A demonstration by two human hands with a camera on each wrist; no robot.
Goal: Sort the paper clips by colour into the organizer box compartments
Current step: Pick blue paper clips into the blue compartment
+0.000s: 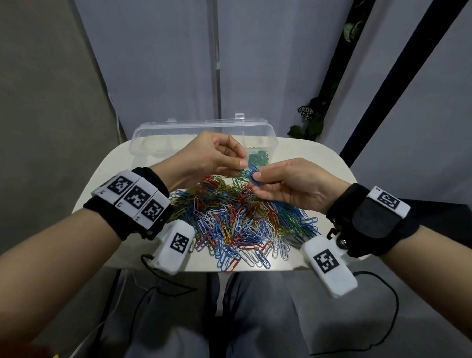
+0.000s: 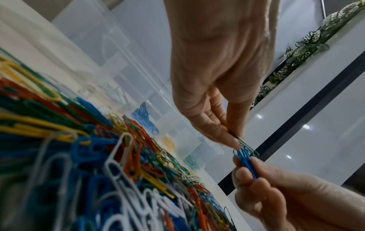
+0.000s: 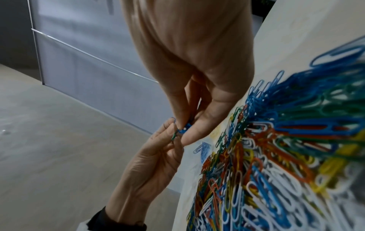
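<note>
Separating two snagged clips is the step in hand, seen from the head view: the left hand [image 1: 212,155] pinches a green clip [image 1: 241,171] while the right hand [image 1: 288,183] pinches a small bunch of blue clips [image 1: 253,173], the two meeting above the far edge of the mixed pile [image 1: 239,221] on the table [image 1: 322,159]. At 12 o'clock from the pile stands the clear organizer box [image 1: 201,132], lid open, with green clips already lying in its right-hand compartment.

From the left wrist, the green clip [image 2: 247,144] looks hooked onto the blue clips [image 2: 245,162]; box compartments beyond hold blue, yellow and green lots.

From the right wrist, thumb and forefinger of each hand close on the thin, plastic-coated wire loops, touching at the joint. Next, I judge, a gentle twist apart, then each colour to its own compartment.
</note>
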